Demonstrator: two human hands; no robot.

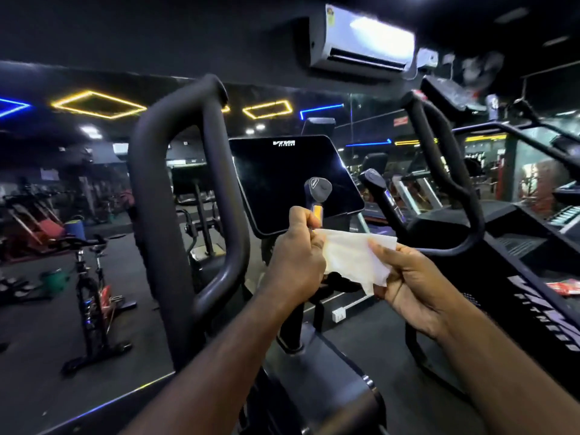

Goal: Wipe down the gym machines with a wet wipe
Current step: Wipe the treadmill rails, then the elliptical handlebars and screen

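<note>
A white wet wipe (351, 259) is stretched between both hands in front of a black cardio machine. My left hand (298, 255) pinches the wipe's left edge, right below a short grey handle with a yellow band (317, 196). My right hand (408, 284) grips the wipe's lower right corner. Behind the hands stands the machine's dark console screen (288, 180). A big looped black handlebar (188, 189) rises at the left and a second one (445, 183) at the right.
A spin bike (91, 287) stands on the floor at the left, reflected in a wall mirror with other machines. A second black machine (533, 246) sits at the right with a red packet (565, 287) on it. An air conditioner (364, 42) hangs above.
</note>
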